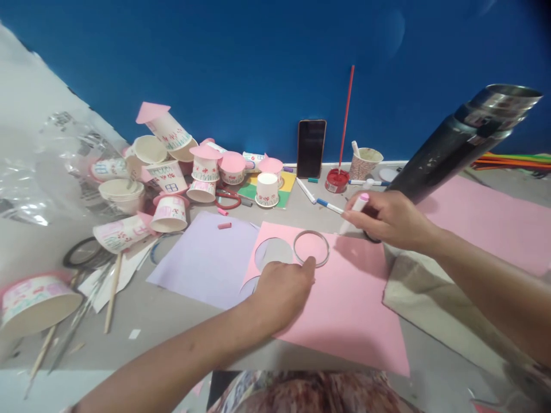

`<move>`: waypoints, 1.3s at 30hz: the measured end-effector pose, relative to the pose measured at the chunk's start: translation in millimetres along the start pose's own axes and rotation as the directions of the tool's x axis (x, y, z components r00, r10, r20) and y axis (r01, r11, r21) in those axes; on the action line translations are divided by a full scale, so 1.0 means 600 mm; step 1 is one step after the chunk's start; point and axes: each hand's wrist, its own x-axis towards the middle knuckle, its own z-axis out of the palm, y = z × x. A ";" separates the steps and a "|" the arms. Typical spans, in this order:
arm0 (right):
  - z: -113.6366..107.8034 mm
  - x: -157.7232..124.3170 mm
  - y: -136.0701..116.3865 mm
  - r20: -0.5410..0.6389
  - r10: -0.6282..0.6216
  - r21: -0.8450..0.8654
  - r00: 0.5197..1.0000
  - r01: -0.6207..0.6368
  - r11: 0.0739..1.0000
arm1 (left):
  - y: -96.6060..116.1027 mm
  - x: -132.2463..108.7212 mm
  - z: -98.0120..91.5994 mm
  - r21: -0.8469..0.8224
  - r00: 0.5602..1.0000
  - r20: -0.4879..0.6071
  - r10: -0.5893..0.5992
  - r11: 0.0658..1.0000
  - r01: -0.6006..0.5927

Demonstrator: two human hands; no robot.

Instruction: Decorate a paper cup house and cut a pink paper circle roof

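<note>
A thin silver bangle lies flat on a pink sheet of paper, close to its upper edge. My left hand is closed at the bangle's lower rim, its thumb and finger pinching or pressing it to the paper. Left of the bangle, a round hole is cut through the sheet, and part of another cut shows below it. My right hand grips a white marker with a pink end, held above the sheet's upper right part. The marker's tip is blurred, so contact with the paper cannot be told.
Decorated paper cups with pink paper tops crowd the left. A lilac sheet adjoins the pink one. Behind stand a phone, a red paint pot and loose markers. A black flask leans near my right hand.
</note>
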 end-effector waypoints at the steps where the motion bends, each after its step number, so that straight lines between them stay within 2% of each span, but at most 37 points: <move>1: -0.003 -0.011 0.007 -0.014 0.027 0.025 1.000 -0.027 0.999 | -0.002 0.006 -0.002 0.009 1.000 -0.001 0.012 1.000 -0.012; 5: -0.005 -0.032 0.029 -0.096 0.093 0.089 0.991 -0.084 0.992 | -0.016 0.011 -0.011 0.053 0.999 -0.047 0.025 0.998 -0.022; 8: -0.001 -0.032 0.041 -0.095 0.122 0.120 0.988 -0.110 0.987 | -0.046 -0.018 -0.017 0.098 0.991 -0.122 -0.061 0.993 0.073; 10: 0.005 -0.029 0.050 -0.061 0.160 0.153 0.985 -0.149 0.977 | -0.076 -0.049 -0.019 0.120 0.954 -0.216 -0.209 0.964 0.239; 13: 0.023 -0.022 0.059 0.028 0.241 0.224 0.970 -0.241 0.944 | -0.121 -0.093 -0.014 0.152 0.871 -0.295 -0.393 0.881 0.449; 15: 0.041 -0.015 0.064 0.064 0.277 0.237 0.959 -0.285 0.929 | -0.143 -0.113 -0.006 0.169 0.829 -0.287 -0.480 0.826 0.537; 18: 0.072 0.003 0.068 0.045 0.249 0.157 0.967 -0.253 0.955 | -0.158 -0.128 0.008 0.160 0.762 -0.228 -0.606 0.749 0.643; 20: 0.091 0.016 0.069 0.030 0.218 0.096 0.975 -0.220 0.971 | -0.161 -0.131 0.014 0.130 0.735 -0.195 -0.649 0.726 0.675; 22: 0.107 0.025 0.068 0.023 0.201 0.040 0.979 -0.202 0.979 | -0.158 -0.134 0.018 0.018 0.723 -0.177 -0.668 0.732 0.681; 25: 0.116 0.025 0.061 0.022 0.156 -0.079 0.987 -0.154 0.985 | -0.146 -0.136 0.023 -0.257 0.728 -0.135 -0.673 0.733 0.630; 27: 0.112 0.015 0.054 0.050 0.124 -0.170 0.991 -0.114 0.979 | -0.138 -0.135 0.029 -0.352 0.747 -0.137 -0.651 0.736 0.578; 31: 0.088 -0.016 0.041 0.200 0.162 -0.317 0.966 -0.093 0.944 | -0.128 -0.125 0.044 -0.341 0.793 -0.197 -0.577 0.799 0.496; 35: 0.070 -0.030 0.041 0.310 0.260 -0.352 0.915 -0.143 0.925 | -0.126 -0.112 0.048 -0.356 0.843 -0.165 -0.512 0.828 0.433; 37: 0.067 -0.027 0.041 0.345 0.294 -0.342 0.892 -0.172 0.924 | -0.123 -0.108 0.044 -0.395 0.846 -0.140 -0.514 0.813 0.429; 39: 0.065 -0.022 0.039 0.367 0.301 -0.310 0.880 -0.189 0.932 | -0.120 -0.112 0.039 -0.467 0.829 -0.154 -0.538 0.778 0.419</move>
